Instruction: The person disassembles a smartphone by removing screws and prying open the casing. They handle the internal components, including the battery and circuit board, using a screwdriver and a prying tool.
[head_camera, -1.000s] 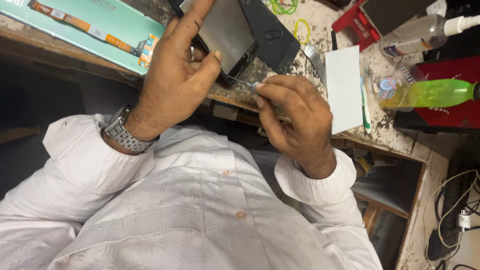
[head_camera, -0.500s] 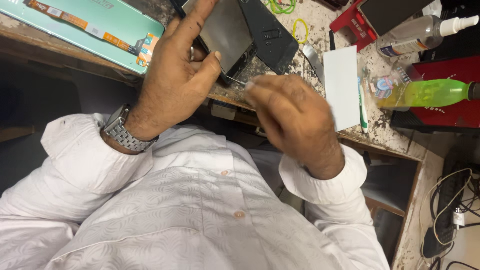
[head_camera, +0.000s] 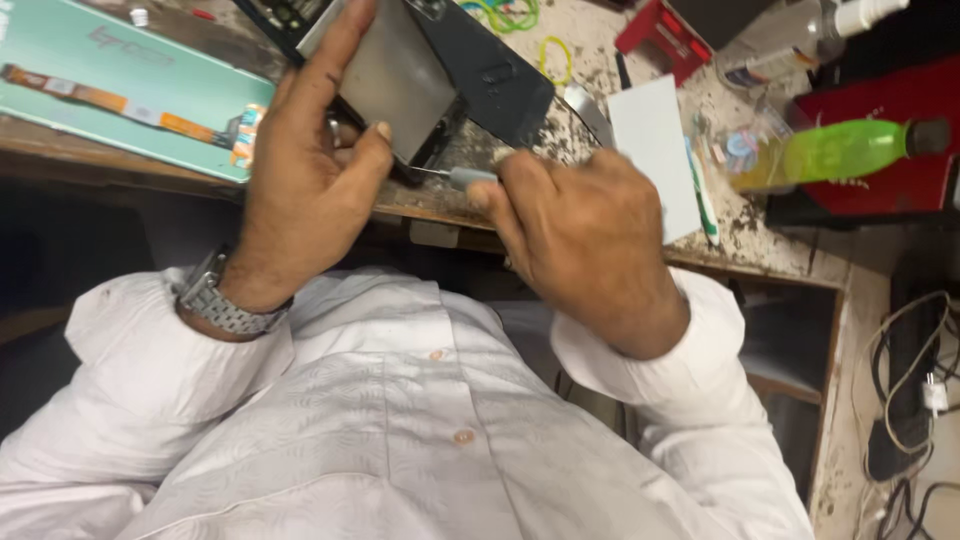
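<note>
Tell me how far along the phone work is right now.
Done: a black back cover lies off on the workbench. In hand: the left hand tilts the opened phone while the right hand puts a screwdriver to its lower edge. Left: the phone remains open, unassembled.

Worn, stained wooden workbench: flat grey-backed phone panel at the near edge, gripped by the left hand; right hand just right of it, holding a small grey-handled screwdriver whose tip touches the panel's lower corner. Left of the panel lies a long teal phone back cover; right of it a white rectangular card. Farther right lies a green plastic bottle on its side, and behind the panel yellow and green rubber bands.
</note>
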